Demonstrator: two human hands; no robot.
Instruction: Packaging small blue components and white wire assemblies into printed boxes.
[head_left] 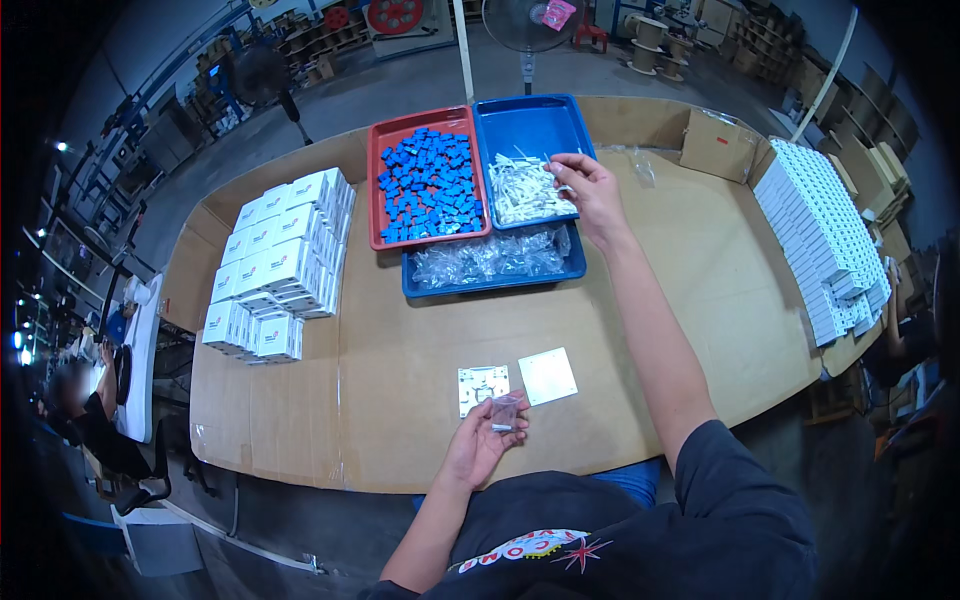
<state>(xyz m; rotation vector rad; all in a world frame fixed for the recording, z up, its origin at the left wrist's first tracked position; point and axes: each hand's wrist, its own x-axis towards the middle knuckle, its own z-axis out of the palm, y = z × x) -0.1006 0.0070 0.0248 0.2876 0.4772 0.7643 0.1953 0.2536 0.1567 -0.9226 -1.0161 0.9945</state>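
Dark shirt (740,500), both hands (478,445) over cardboard tabletop (395,400) (spools (650,34) beyond)

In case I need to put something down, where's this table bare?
Bare cardboard lies between the right forearm and the white stack on the right, and between the white boxes and the left hand. The far middle is crowded by the red tray and two blue trays.
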